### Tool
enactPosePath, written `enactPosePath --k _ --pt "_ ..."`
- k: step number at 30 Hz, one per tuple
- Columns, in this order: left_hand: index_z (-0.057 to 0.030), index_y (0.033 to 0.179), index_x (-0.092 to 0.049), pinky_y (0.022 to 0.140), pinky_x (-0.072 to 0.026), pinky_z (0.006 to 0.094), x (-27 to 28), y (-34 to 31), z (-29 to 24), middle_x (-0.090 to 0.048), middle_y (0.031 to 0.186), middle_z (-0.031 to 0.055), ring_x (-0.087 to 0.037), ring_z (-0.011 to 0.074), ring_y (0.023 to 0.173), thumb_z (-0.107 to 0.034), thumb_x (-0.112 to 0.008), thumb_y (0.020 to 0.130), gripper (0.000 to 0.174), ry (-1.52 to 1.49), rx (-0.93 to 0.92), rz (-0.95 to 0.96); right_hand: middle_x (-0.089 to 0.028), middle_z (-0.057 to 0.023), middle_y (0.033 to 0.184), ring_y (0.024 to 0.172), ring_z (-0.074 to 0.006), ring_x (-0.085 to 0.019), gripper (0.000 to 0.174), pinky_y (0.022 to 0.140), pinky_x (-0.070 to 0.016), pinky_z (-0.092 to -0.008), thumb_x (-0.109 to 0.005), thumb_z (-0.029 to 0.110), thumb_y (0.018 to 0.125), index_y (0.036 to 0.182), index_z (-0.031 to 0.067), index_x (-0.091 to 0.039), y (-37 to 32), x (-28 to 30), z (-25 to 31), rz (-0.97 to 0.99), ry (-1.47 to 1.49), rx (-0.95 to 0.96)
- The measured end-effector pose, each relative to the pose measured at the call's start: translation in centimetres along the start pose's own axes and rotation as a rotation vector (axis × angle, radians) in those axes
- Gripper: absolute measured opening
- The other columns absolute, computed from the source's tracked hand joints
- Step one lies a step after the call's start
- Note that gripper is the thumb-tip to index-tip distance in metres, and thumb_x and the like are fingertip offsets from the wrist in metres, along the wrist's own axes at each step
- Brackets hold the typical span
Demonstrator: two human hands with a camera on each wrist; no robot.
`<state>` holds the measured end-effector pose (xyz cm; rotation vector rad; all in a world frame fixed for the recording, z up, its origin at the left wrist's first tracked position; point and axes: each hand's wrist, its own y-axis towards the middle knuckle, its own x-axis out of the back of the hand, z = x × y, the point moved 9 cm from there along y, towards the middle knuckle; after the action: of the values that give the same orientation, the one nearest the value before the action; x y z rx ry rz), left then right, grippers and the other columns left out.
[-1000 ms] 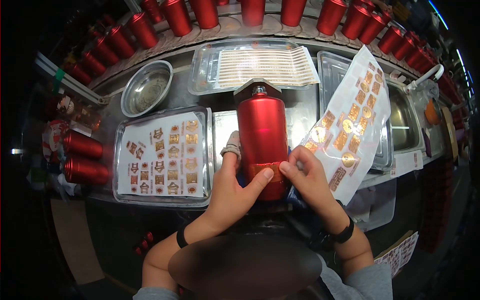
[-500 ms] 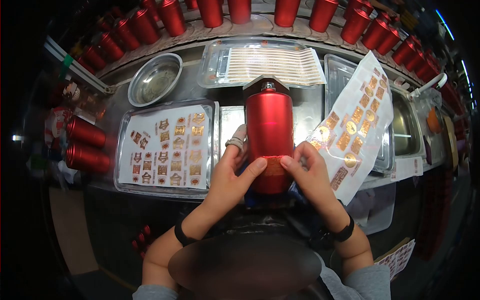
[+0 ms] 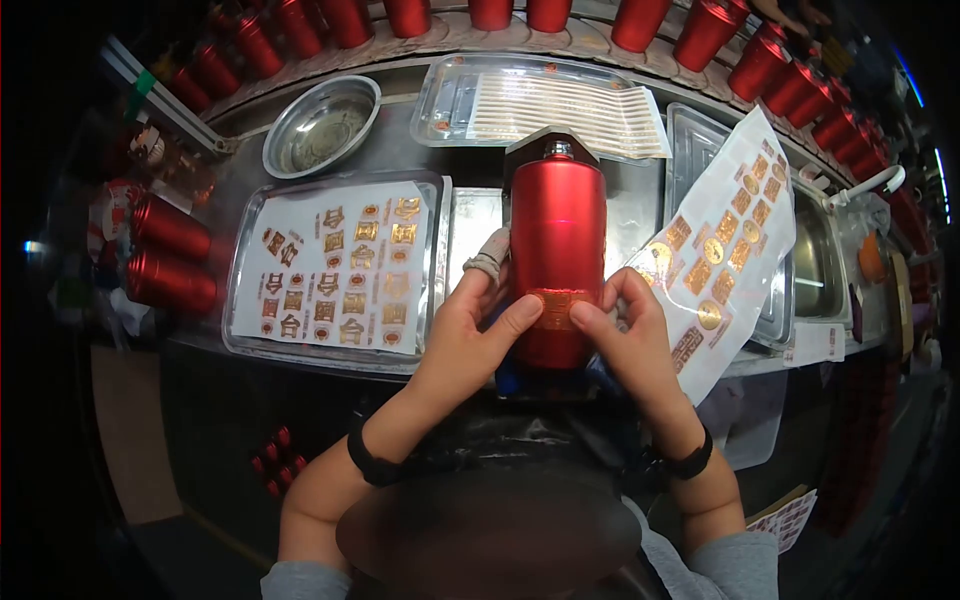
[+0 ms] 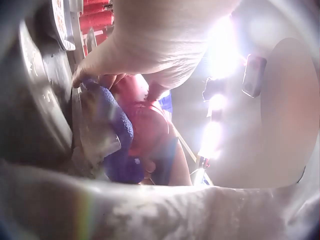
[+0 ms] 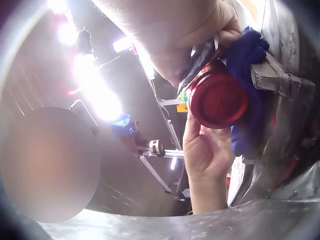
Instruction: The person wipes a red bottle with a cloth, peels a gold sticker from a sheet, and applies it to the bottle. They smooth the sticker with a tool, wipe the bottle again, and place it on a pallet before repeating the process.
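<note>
A red metallic bottle [image 3: 560,220] lies before me with its silver neck pointing away and a dark angled support behind the neck. Near its base a gold-and-red label [image 3: 556,311] lies across the curved side. My left hand [image 3: 465,335] holds the bottle's left side, its thumb pressed at the label's left end; one finger wears a pale wrap. From the right, my right hand [image 3: 640,340] holds the bottle with the thumb at the label's other end and the fingers bent alongside. The right wrist view shows the bottle's round base [image 5: 218,102] beside blue cloth [image 5: 245,50].
To the left, a metal tray [image 3: 440,250] bears a sheet of gold stickers [image 3: 340,265] below a metal bowl [image 3: 320,125]. Another tray [image 3: 440,95] with striped label strips stands behind. A sticker sheet [image 3: 725,245] slants at right. Red bottles [image 3: 635,25] line the conveyor.
The head view has shifted, so the bottle and hands appear farther right and higher. Both thumbs stay on the label, the hands keeping their hold. The bottles on the conveyor have changed position.
</note>
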<state>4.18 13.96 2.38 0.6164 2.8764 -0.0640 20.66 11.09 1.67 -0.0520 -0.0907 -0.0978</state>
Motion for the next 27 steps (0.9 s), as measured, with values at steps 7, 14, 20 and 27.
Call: enactPosePath --k 7,14,20,27 --pt "0.0079 0.151 -0.018 0.117 -0.0249 0.0357 0.0 -0.1 -0.1 -0.031 0.153 0.0214 -0.032 0.0250 0.143 -0.015 -0.061 0.097 0.073 -0.036 0.010 -0.004 -0.049 0.0026 0.080 0.078 -0.0051 -0.045 0.035 0.068 -0.0382 -0.0205 -0.077 0.022 0.085 0.084 0.0082 -0.045 0.0 -0.2 0.1 0.011 0.031 -0.066" --pt "0.0080 0.151 -0.018 0.117 -0.0252 0.0355 0.3 0.0 0.3 -0.031 0.154 0.0213 -0.031 0.0251 0.143 -0.014 -0.059 0.098 0.070 -0.026 0.013 0.011 -0.050 0.0025 0.080 0.079 -0.0050 -0.046 0.033 0.070 -0.0399 -0.0207 -0.075 0.022 0.087 0.084 0.0079 -0.045 -0.1 -0.2 0.2 0.002 0.048 -0.070" --pt "0.0092 0.150 -0.019 0.116 -0.0267 0.0343 0.5 0.0 0.7 -0.030 0.154 0.0208 -0.031 0.0245 0.143 -0.013 -0.054 0.101 0.064 -0.141 0.020 -0.018 -0.047 0.0035 0.078 0.075 -0.0052 -0.041 0.037 0.066 -0.0355 -0.0212 -0.076 0.029 0.085 0.083 0.0083 -0.045 0.0 -0.1 0.4 -0.002 -0.025 -0.046" --pt "0.0095 0.150 -0.021 0.117 -0.0265 0.0349 0.4 0.0 0.3 -0.031 0.154 0.0209 -0.032 0.0242 0.143 -0.012 -0.056 0.100 0.065 -0.079 -0.015 -0.004 -0.045 0.0039 0.078 0.075 -0.0055 -0.040 0.041 0.065 -0.0346 -0.0220 -0.078 0.031 0.082 0.083 0.0083 -0.045 0.0 0.1 0.0 -0.026 -0.080 0.006"
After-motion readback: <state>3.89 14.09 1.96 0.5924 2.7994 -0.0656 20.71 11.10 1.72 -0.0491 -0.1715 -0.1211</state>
